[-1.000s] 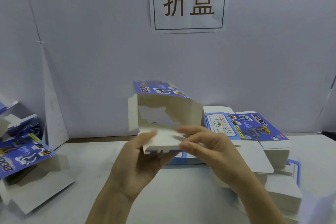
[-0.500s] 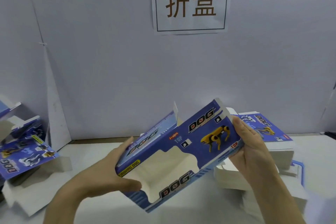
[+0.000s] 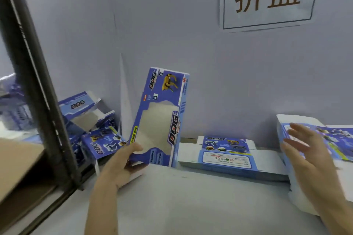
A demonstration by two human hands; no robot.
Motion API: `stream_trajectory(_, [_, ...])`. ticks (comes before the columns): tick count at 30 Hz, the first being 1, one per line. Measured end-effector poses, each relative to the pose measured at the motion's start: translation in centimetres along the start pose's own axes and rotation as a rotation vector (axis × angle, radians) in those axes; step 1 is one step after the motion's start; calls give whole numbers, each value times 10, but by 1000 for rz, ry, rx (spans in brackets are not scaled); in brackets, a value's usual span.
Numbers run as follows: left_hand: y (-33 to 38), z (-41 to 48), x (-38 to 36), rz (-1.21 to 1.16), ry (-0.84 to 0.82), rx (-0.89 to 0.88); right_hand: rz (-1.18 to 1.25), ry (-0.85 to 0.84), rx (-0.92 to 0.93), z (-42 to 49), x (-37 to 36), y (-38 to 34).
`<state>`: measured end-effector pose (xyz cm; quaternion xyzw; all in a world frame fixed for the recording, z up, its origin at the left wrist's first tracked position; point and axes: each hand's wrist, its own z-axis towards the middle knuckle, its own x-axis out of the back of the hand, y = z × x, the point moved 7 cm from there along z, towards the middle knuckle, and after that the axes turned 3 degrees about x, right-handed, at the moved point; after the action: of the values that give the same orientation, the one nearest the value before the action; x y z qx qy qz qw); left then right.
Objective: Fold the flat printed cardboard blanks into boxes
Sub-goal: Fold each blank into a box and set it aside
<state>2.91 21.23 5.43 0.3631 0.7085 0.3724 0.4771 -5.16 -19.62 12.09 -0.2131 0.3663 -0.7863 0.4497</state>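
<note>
1. White tabletop [image 3: 191, 206] lies nearest, under both forearms.
2. On it, the left hand [image 3: 122, 164] grips the lower end of a blue printed cardboard box with a cut-out window [image 3: 158, 120]. The thumb curls over the front panel and the fingers wrap beneath. The box stands nearly upright, leaning slightly, with its base about at the table.
3. The right hand [image 3: 305, 154] holds nothing, and its fingers are straight and spread. It is at the near corner of a tall stack of flat blue-and-white cardboard blanks [image 3: 332, 139]. Motion blur hides whether it touches.
4. The step looks like parting with the made box while reaching for a fresh blank. The left grip should stay on the solid end, not on the window edge, which would likely buckle.
5. A low stack of flat printed blanks [image 3: 225, 152] lies between the hands and a little beyond them.
6. Beyond the left hand and to its outer side sits a heap of folded blue boxes [image 3: 86, 112], the likely place to put this one. Lay it on top gently so the tucked flaps stay shut.
7. A black metal post [image 3: 38, 91] slants just outside that heap, so the box should swing clear of it.
8. The right hand should peel off only the top blank.
9. Farthest off, on the wall, hangs a white paper sign [image 3: 267, 0].
</note>
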Motion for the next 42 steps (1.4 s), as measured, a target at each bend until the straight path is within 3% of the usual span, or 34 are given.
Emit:
stream_trajectory(3, [34, 8, 2, -163, 12, -104, -50, -49, -59, 0, -3, 18])
stream_trajectory(6, [90, 13, 1, -380, 92, -366, -80, -102, -127, -2, -8, 30])
stream_trajectory(8, [113, 18, -4, -326, 102, -475, -114, -117, -128, -6, -14, 29])
stream_trajectory(11, [101, 27, -33, 130, 91, -488, -141, -206, -135, -16, -29, 30])
stream_trajectory(14, [47, 35, -79, 277, -67, -441, -131, -298, -193, -26, -43, 31])
stream_trajectory(15, [25, 33, -97, 424, -103, -458, -132, -324, -206, -29, -47, 28])
stream_trajectory(20, [-100, 29, -175, 1212, -374, -586, -205, -391, -218, -35, -53, 18])
stream_trajectory(23, [-142, 34, -203, 1651, -396, -744, -240, -410, -225, -36, -52, 19])
stream_trajectory(25, [-155, 40, -209, 1787, -383, -808, -247, -426, -226, -35, -51, 19])
stream_trajectory(30, [-157, 47, -198, 1790, -262, -940, -243, -436, -235, -31, -45, 18])
stream_trajectory(33, [-136, 37, -201, 1908, -265, -1007, -228, -409, -216, -27, -40, 15])
stream_trajectory(35, [-105, 23, -200, 1916, -179, -1058, -202, -381, -203, -25, -37, 13])
stream_trajectory(37, [-58, -3, -193, 1665, 34, -1211, -168, -353, -181, -24, -35, 7])
stream_trajectory(39, [-13, -33, -173, 1266, 220, -1278, -114, -294, -141, -21, -32, -1])
stream_trajectory(42, [21, -63, -148, 746, 224, -1158, -55, -165, -78, -16, -22, -14])
